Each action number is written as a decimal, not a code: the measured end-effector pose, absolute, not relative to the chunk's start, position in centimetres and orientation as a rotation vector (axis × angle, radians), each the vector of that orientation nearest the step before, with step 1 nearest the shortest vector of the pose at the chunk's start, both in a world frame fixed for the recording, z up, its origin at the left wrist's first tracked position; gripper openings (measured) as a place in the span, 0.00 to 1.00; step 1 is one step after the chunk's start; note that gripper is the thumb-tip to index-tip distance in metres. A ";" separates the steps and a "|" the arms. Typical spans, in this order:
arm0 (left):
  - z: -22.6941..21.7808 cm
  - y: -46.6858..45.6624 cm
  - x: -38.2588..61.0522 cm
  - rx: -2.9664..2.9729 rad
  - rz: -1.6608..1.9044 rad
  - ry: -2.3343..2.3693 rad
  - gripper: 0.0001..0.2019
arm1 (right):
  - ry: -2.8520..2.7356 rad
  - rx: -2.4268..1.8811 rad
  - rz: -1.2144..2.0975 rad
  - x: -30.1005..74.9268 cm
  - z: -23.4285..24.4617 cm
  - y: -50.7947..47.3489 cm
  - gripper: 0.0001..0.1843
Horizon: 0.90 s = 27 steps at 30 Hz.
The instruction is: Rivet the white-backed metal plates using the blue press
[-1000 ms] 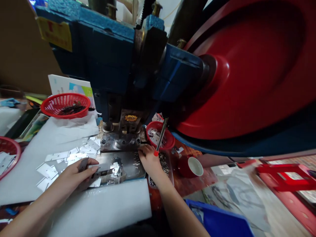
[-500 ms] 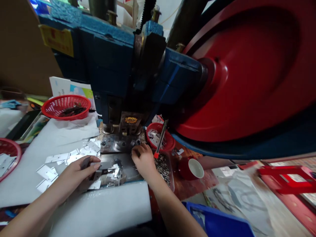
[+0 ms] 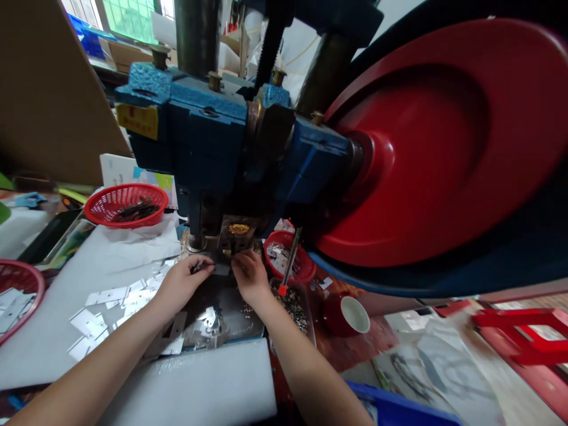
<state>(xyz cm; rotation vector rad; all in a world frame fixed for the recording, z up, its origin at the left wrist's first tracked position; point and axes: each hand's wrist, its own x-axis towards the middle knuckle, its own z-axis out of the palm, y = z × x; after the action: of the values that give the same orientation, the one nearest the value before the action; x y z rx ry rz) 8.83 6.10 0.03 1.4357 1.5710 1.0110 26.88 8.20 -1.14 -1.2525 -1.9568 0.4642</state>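
Observation:
My left hand (image 3: 185, 283) pinches a thin flat metal plate (image 3: 222, 270) by its left end, under the head of a blue press (image 3: 208, 130). My right hand (image 3: 251, 278) is at the plate's other side, fingertips drawn together by the press die (image 3: 237, 232). Whatever lies between those fingertips is too small or hidden to make out. Below the hands, a small heap of shiny metal pieces (image 3: 208, 322) rests on the dark work surface. Loose white metal plates (image 3: 106, 296) lie scattered left of my left forearm.
A red basket (image 3: 126, 222) with dark parts stands back left; another (image 3: 39, 284) holds white plates. Right of the press are a red bowl (image 3: 306, 269), a clear box of small metal parts (image 3: 295, 310) and a red mug (image 3: 339, 316). A large red wheel (image 3: 426, 148) overhangs the right.
My left hand has moved forward and right with the plate, from beside the loose plates to the press die. My right hand stays close to the die. The camera view has shifted somewhat.

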 end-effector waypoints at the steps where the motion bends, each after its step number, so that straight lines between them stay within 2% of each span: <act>1: -0.1 6.6 9.2 1.462 1.013 1.581 0.10 | -1.893 -1.238 0.510 26.9 -1.4 8.3 0.11; 5: -0.8 8.4 10.0 1.538 1.025 1.636 0.11 | -1.745 -1.317 0.548 26.5 -2.4 9.2 0.04; 11: -2.0 10.1 10.4 1.584 0.998 1.660 0.16 | -1.652 -1.375 0.572 26.0 -3.0 10.3 0.11; 20: -2.4 10.8 9.8 1.627 0.957 1.537 0.18 | -1.614 -1.322 0.720 25.9 -3.4 10.4 0.11; 27: -1.7 10.7 10.1 1.596 0.915 1.561 0.18 | -1.640 -1.315 0.687 26.4 -3.8 10.3 0.11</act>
<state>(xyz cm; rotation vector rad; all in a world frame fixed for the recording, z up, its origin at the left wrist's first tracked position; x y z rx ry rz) 10.06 10.71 -1.70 1.5962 1.5606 0.9153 26.35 10.27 -3.85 -1.3145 -1.6397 0.6867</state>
